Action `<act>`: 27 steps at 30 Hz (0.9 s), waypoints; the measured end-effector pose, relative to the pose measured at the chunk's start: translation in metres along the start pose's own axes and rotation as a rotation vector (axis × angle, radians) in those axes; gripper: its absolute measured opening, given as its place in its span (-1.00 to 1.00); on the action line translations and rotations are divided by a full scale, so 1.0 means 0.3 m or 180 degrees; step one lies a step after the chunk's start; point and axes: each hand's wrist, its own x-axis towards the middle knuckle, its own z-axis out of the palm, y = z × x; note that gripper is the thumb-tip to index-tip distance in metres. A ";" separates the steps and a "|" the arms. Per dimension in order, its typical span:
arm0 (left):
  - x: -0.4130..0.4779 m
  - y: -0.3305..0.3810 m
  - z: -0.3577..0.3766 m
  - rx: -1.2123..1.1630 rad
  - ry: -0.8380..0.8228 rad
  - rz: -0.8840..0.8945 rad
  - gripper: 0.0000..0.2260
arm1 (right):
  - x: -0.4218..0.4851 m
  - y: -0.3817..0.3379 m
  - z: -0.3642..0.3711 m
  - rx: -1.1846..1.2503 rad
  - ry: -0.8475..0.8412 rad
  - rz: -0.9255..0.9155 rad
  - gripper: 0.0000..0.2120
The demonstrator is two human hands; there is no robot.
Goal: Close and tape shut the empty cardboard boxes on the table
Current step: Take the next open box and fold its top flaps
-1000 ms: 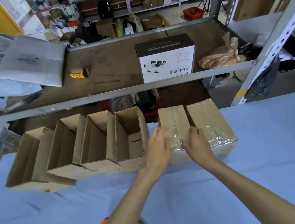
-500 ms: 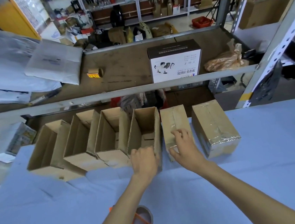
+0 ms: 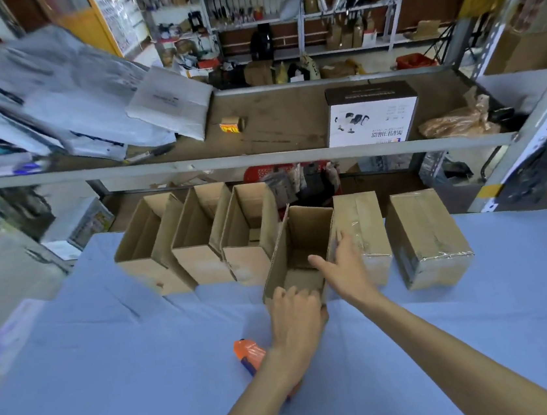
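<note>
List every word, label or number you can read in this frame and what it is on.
Nothing reads with certainty.
Product box on the shelf: large Chinese characters, upside down, too blurred to quote.
Small roll: red and yellow label, unreadable.
Grey mailer bag: dark print line, too small.
Open box and the other cardboard boxes: no print visible.

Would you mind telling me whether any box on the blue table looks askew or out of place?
One open box sits skewed, forward of the three other open boxes, gripped by the left hand and right hand. Nothing looks spilled or damaged.
</note>
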 end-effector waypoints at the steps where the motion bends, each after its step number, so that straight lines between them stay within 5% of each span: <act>1: -0.019 -0.010 0.009 0.0007 0.0032 0.0003 -0.72 | -0.004 0.004 0.004 0.0000 0.0047 0.0069 -0.20; 6: -0.108 -0.074 0.033 0.0117 0.0321 0.0353 -0.77 | -0.037 -0.001 0.030 0.0158 -0.0181 0.0298 -0.25; 10: -0.161 -0.147 -0.003 -0.1147 0.0521 0.0421 -0.71 | -0.088 -0.028 0.059 0.0248 -0.0169 0.0180 -0.25; 13: -0.179 -0.221 -0.044 -0.1550 0.1073 0.0089 -0.78 | -0.125 -0.046 0.086 0.0329 0.0074 0.0340 -0.21; 15: -0.180 -0.257 -0.057 -0.1398 0.1367 -0.0515 -0.61 | -0.147 -0.059 0.105 0.0436 0.0277 0.0371 -0.10; 18: -0.186 -0.316 -0.082 -0.2048 0.0918 -0.1577 -0.40 | -0.172 -0.096 0.129 0.0634 0.0575 0.0464 -0.02; 20: -0.190 -0.379 -0.071 -0.3049 0.0123 -0.1961 -0.53 | -0.205 -0.121 0.172 0.0624 0.0758 0.0443 0.02; 23: -0.220 -0.469 -0.078 -0.3570 -0.0178 -0.1850 -0.80 | -0.265 -0.164 0.259 0.0706 0.0921 0.0337 0.03; 27: -0.272 -0.610 -0.099 -0.3579 -0.0114 -0.1775 -0.72 | -0.327 -0.229 0.359 0.0568 0.1269 0.0317 -0.33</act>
